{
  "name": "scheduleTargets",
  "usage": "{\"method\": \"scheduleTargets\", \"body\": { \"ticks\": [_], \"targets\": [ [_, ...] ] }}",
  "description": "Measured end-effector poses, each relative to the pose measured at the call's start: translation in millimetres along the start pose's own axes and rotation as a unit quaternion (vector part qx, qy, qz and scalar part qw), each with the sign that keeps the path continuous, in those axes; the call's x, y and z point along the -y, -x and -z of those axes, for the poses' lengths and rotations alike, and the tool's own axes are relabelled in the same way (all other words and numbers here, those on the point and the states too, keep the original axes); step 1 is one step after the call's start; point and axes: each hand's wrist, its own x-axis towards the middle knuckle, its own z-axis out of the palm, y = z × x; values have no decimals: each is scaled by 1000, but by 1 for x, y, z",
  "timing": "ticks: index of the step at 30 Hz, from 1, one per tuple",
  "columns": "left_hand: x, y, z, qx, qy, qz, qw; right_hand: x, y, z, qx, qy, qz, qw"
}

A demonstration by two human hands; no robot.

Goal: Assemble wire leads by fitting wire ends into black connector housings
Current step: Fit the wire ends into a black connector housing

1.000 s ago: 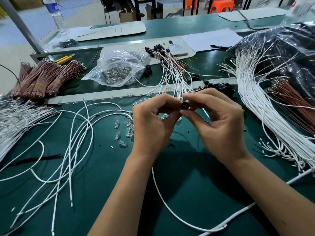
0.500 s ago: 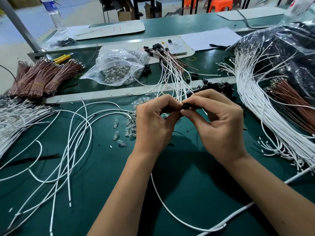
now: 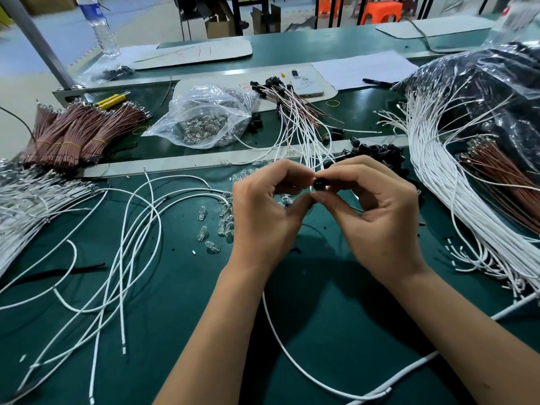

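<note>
A small round black connector housing (image 3: pixel 320 183) is pinched between the thumb and forefinger of my right hand (image 3: pixel 377 220), above the green mat. My left hand (image 3: pixel 264 217) meets it from the left, fingertips curled in against the housing; what they pinch is hidden. A white wire (image 3: pixel 295 358) loops on the mat from under my left hand toward the bottom right. More black housings (image 3: pixel 377 153) lie heaped just behind my hands. Finished leads (image 3: pixel 295 118) with black housings fan out further back.
Loose white wires (image 3: pixel 125 258) sprawl at the left, small glass bulbs (image 3: pixel 225 223) beside my left hand. A thick white wire bundle (image 3: pixel 455 182) and a black plastic bag (image 3: pixel 493 106) fill the right. Brown wire bundles (image 3: pixel 81 133) and a clear bag of bulbs (image 3: pixel 204 118) sit behind.
Both hands stay together around the housing with only slight finger shifts; the housing has turned a little between the fingertips.
</note>
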Motion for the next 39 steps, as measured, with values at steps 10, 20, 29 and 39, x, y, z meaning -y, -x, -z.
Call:
{"method": "scheduleTargets", "body": {
  "ticks": [10,20,29,39],
  "targets": [
    [-4,-1,1,-27,73,53,996,-5,0,1,15,20,-39,999],
    [-1,-17,39,-202,347,260,878,1,-1,1,84,119,-65,987],
    [1,-12,25,-69,269,325,904,-4,-3,-4,236,268,-66,932],
    [7,-7,15,61,74,142,985,-1,-10,7,-14,-30,-118,992]
  ]
}}
